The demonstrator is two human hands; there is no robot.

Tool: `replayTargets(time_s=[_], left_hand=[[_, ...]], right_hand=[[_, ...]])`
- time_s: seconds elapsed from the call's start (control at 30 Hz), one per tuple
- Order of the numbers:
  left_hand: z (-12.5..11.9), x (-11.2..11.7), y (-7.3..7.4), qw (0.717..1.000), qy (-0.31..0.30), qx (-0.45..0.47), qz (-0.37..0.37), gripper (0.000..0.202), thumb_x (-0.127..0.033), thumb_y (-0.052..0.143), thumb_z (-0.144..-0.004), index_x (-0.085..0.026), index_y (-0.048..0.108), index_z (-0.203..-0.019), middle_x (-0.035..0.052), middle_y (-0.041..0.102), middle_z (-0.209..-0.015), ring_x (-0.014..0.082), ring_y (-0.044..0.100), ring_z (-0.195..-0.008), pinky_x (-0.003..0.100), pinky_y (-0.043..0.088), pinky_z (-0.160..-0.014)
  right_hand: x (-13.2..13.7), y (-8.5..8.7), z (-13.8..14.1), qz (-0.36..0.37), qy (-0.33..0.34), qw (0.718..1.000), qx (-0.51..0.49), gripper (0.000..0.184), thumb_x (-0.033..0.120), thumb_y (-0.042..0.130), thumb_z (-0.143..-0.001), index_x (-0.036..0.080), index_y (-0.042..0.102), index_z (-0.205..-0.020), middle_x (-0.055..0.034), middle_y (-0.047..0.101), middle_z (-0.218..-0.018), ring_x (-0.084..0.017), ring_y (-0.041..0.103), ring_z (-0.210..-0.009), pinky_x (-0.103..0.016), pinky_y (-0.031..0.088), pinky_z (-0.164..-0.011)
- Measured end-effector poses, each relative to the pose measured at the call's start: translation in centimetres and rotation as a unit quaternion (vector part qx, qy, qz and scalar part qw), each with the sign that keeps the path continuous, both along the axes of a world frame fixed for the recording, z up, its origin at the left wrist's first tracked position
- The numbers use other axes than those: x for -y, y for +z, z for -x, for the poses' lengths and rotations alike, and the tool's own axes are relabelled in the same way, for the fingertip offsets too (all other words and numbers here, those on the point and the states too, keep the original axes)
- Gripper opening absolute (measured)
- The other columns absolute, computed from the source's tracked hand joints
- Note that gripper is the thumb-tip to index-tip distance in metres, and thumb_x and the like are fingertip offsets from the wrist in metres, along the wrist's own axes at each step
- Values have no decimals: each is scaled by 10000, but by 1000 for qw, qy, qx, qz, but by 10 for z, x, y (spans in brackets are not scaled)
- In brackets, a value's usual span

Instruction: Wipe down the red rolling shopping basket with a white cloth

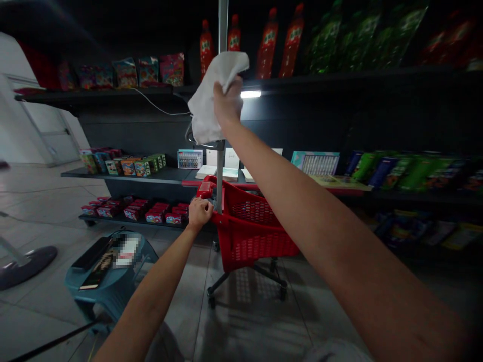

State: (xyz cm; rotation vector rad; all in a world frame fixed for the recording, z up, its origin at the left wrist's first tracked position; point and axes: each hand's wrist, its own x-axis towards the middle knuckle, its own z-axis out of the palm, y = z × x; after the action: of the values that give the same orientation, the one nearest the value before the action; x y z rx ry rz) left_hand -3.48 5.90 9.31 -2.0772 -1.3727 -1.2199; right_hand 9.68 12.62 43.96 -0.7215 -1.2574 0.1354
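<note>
My right hand [227, 103] is raised high and closed on a white cloth [211, 95], which is pressed against an upright grey metal pole [222, 30]. The cloth hangs down over the pole's left side. Lower down, my left hand [199, 212] is closed around the rim of a red shopping cart [252, 226], right beside the foot of the same pole. The cart stands on black wheeled legs on the tiled floor.
Dark store shelves [124, 176] run behind the cart, stocked with boxes, snack bags and red bottles [292, 42]. A teal plastic stool [109, 276] with dark items on it stands at lower left. A round fan base [26, 264] sits at far left.
</note>
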Motion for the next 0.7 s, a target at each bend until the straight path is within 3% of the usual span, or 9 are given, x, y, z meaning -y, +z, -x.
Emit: replayTargets(time_s=[0.1, 0.23, 0.33, 0.53, 0.6, 0.7], left_hand=[[0, 0, -1, 1000, 2, 2, 2, 332, -202, 569, -927, -212, 645, -604, 68, 712, -701, 204, 643, -754, 351, 456, -848], [-3, 0, 0, 1000, 19, -1, 11, 312, -204, 582, -916, -207, 677, -619, 76, 733, -727, 209, 658, -778, 350, 461, -854], [-5, 2, 3, 999, 37, -5, 31, 282, -211, 601, -901, -203, 716, -644, 84, 746, -748, 214, 668, -802, 348, 467, -857], [-9, 8, 9, 996, 48, -15, 69, 253, -226, 608, -903, -202, 774, -713, 104, 764, -801, 228, 682, -853, 356, 478, -879], [-9, 11, 11, 996, 50, -13, 69, 235, -220, 617, -893, -202, 782, -727, 105, 763, -805, 229, 682, -855, 354, 481, -871], [-8, 14, 14, 996, 48, -13, 71, 225, -226, 630, -883, -200, 782, -720, 103, 752, -785, 225, 678, -838, 345, 483, -847]], right_hand=[[0, -23, 3, -48, -15, 996, 79, 338, 380, 588, -994, 219, 490, -1273, -86, 664, -1235, -242, 634, -1211, -465, 490, -1126], [10, -74, 3, -112, 0, 990, 90, 489, 540, 374, -1062, 195, 511, -1382, -145, 641, -1288, -246, 574, -1345, -472, 467, -1146], [24, -99, 5, -77, 23, 994, 80, 545, 553, 370, -1054, 192, 527, -1430, -169, 642, -1306, -250, 537, -1396, -463, 452, -1167], [43, -126, 8, -14, 27, 998, 62, 516, 468, 393, -1038, 168, 555, -1425, -189, 612, -1383, -262, 507, -1427, -490, 406, -1216], [46, -148, 8, -8, 11, 998, 69, 481, 456, 388, -1035, 172, 597, -1362, -190, 617, -1389, -263, 527, -1405, -480, 408, -1215], [56, -203, 7, 37, 0, 993, 109, 417, 408, 406, -1013, 174, 638, -1270, -190, 665, -1308, -276, 569, -1352, -470, 431, -1191]])
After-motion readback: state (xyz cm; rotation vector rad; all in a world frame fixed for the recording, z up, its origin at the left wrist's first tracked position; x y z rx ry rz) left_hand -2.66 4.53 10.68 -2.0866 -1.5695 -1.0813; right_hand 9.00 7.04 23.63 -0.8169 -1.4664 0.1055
